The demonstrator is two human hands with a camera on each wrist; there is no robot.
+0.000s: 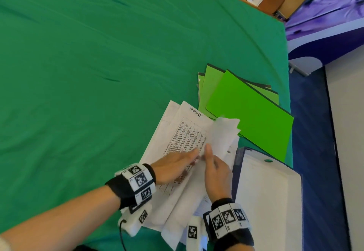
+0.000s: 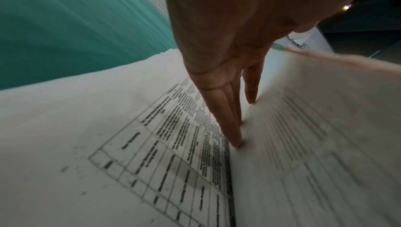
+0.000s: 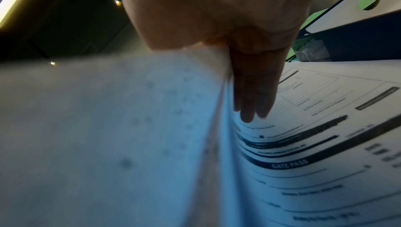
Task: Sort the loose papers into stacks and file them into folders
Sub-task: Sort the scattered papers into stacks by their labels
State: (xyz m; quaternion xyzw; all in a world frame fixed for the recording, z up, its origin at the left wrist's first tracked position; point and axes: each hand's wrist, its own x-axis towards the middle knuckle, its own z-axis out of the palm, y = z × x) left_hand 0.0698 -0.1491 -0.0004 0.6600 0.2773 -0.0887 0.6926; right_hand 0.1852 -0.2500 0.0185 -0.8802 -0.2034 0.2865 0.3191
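Note:
A pile of loose white papers (image 1: pixel 183 130) lies on the green cloth, its top sheet a printed table headed in handwriting. My left hand (image 1: pixel 187 156) lies on that sheet with straight fingers (image 2: pixel 230 127) pressing into the crease beside the raised pages. My right hand (image 1: pixel 211 158) pinches a bundle of lifted sheets (image 1: pixel 222 134) between the thumb on top and the fingers (image 3: pixel 253 96) behind it. Under the raised bundle (image 3: pixel 108 127) a form headed GATE PASS (image 3: pixel 303 153) shows. Several bright green folders (image 1: pixel 250 112) lie fanned out just right of the pile.
A dark blue binder with a white inside (image 1: pixel 267 191) lies open at the table's right front corner, touching the papers. The green cloth (image 1: pixel 98 73) spreads wide to the left and back. The table's right edge (image 1: pixel 289 93) drops to a blue floor.

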